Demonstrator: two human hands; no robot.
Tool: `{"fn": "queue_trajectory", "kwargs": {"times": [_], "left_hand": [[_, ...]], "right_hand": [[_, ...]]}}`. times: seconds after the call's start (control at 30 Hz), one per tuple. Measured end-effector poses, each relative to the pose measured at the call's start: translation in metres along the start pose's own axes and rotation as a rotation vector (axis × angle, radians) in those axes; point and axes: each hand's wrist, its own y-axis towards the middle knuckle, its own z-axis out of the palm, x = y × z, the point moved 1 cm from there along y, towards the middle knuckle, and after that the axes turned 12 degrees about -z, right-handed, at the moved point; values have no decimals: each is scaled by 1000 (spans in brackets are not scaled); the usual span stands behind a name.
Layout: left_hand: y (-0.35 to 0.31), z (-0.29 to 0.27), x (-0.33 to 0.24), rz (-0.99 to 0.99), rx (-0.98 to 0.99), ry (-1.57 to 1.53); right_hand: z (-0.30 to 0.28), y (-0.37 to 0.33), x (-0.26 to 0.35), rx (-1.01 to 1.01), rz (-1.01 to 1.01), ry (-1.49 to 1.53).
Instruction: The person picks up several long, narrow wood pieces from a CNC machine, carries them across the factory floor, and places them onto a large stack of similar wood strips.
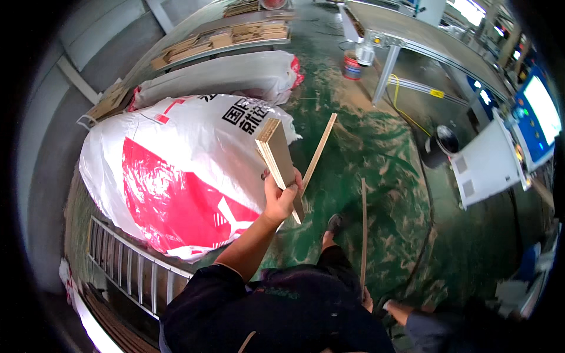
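Observation:
My left hand [281,199] is out in front of me, its fingers wrapped round a short stack of particle board strips [276,150], tilted upright. A long thin board strip [321,150] slants away to the right from behind the same fingers; whether they grip it too is unclear. Low beside my body, my right hand [368,300] is partly hidden by my dark shirt. Its visible fingers close on the lower end of another long narrow strip [364,229], which stands out over the green floor.
A large white and red plastic-wrapped bundle [188,170] lies left of my left hand. Behind it are a longer wrapped bundle [218,79] and stacked boards [235,36]. A metal ladder frame [135,265], a machine table [424,35], a black bucket [440,144] and a control cabinet [488,162] stand around. Another person's limb [401,312] shows lower right.

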Motion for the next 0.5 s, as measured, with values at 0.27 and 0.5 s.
{"fn": "queue_trajectory", "kwargs": {"times": [0.27, 0.5], "left_hand": [[205, 4, 53, 82, -239, 23], [377, -8, 106, 153, -399, -59]], "right_hand": [[-102, 275, 227, 123, -497, -388], [-132, 543, 233, 99, 13, -194]]}}
